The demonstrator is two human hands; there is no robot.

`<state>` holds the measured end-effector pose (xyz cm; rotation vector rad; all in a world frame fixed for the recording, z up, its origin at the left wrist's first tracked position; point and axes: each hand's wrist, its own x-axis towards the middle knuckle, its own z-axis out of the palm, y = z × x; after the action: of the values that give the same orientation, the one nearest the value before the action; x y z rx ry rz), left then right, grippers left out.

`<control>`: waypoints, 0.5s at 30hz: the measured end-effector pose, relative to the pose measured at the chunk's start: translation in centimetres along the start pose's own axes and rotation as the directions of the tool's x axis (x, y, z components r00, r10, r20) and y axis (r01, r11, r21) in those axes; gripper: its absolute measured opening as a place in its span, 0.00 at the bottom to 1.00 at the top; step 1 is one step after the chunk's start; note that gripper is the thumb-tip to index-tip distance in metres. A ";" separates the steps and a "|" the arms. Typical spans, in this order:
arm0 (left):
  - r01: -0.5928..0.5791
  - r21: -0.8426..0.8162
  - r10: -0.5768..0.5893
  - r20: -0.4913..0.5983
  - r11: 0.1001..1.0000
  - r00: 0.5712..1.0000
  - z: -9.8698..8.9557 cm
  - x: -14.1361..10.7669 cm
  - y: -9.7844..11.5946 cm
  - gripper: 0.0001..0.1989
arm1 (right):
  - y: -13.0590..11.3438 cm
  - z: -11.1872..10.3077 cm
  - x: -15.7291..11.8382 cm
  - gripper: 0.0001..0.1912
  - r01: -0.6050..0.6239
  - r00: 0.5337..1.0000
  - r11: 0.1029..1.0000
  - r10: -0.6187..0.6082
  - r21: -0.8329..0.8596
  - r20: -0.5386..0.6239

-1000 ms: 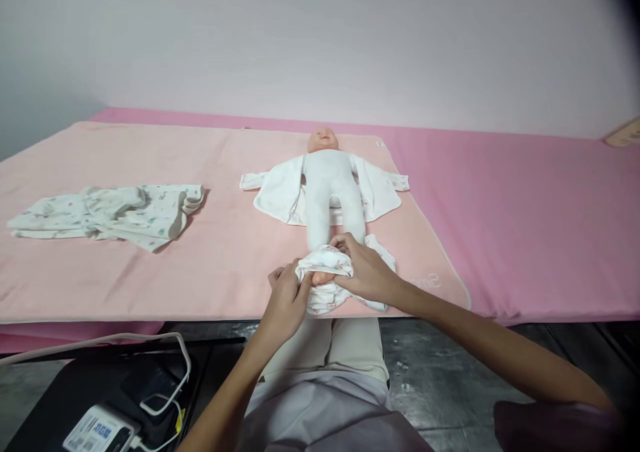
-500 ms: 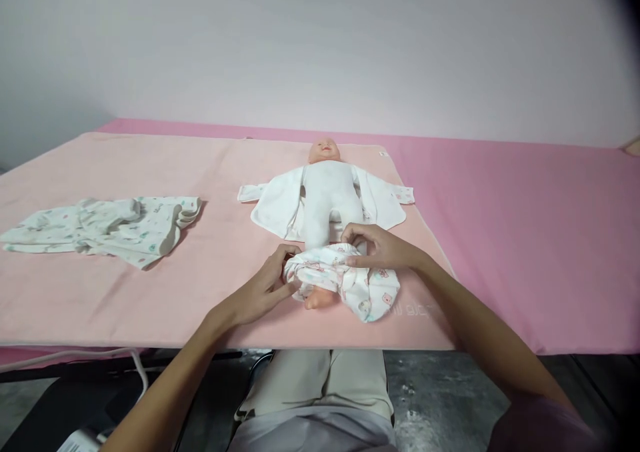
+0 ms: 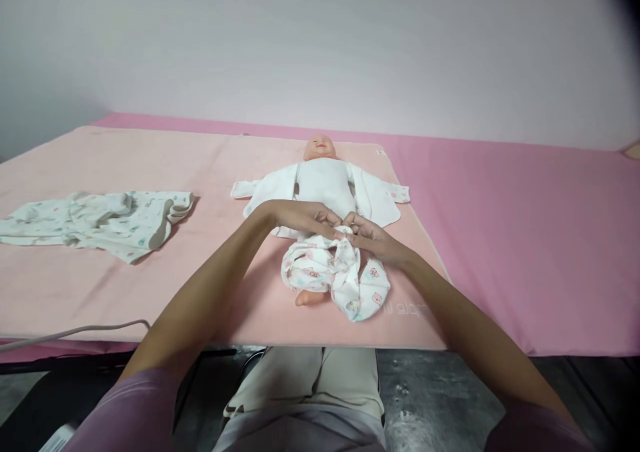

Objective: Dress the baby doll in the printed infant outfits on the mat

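A baby doll [image 3: 325,179] lies on its back, head away from me, with a white jacket [image 3: 273,192] spread open beneath it and its arms out in the sleeves. White printed baby trousers [image 3: 313,272] are bunched around the doll's lower legs, and one bare foot [image 3: 310,298] sticks out at the near end. My left hand [image 3: 313,219] reaches over the doll's legs, fingers closed on the trousers' upper edge. Close against it, my right hand [image 3: 373,239] pinches the same edge from the right. The doll's upper legs are mostly hidden behind my hands.
A folded printed baby garment [image 3: 100,219] lies at the left on the peach mat [image 3: 225,272]. Pink cloth [image 3: 525,239] covers the table around it. A grey cable [image 3: 75,332] runs along the front left edge. My lap is below the near edge.
My left hand has moved from the trousers' left side up and across to the right, meeting my right hand at the upper edge. The view has shifted slightly.
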<state>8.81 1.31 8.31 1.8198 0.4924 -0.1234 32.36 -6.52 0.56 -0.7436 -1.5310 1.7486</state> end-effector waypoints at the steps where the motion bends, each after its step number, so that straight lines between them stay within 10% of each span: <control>1: 0.001 -0.034 0.000 0.006 0.999 1.000 -0.1 0.3 -0.4 0.15 | 0.1 0.0 0.1 0.23 0.005 1.000 1.000 -0.005 0.007 -0.021; 10: -0.049 0.019 0.050 -0.051 0.999 0.997 0.7 -1.0 -3.5 0.14 | 0.2 0.7 0.3 0.18 0.052 0.995 0.997 -0.056 -0.059 -0.083; 15: -0.164 -0.112 0.124 -0.295 0.980 0.947 1.1 -1.1 -5.1 0.16 | 0.5 -0.2 -0.2 0.15 -0.088 0.995 0.996 0.088 -0.005 0.050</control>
<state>6.00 1.15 3.80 1.7402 0.5539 0.2736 32.52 -6.59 0.04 -0.7848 -1.5549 1.8430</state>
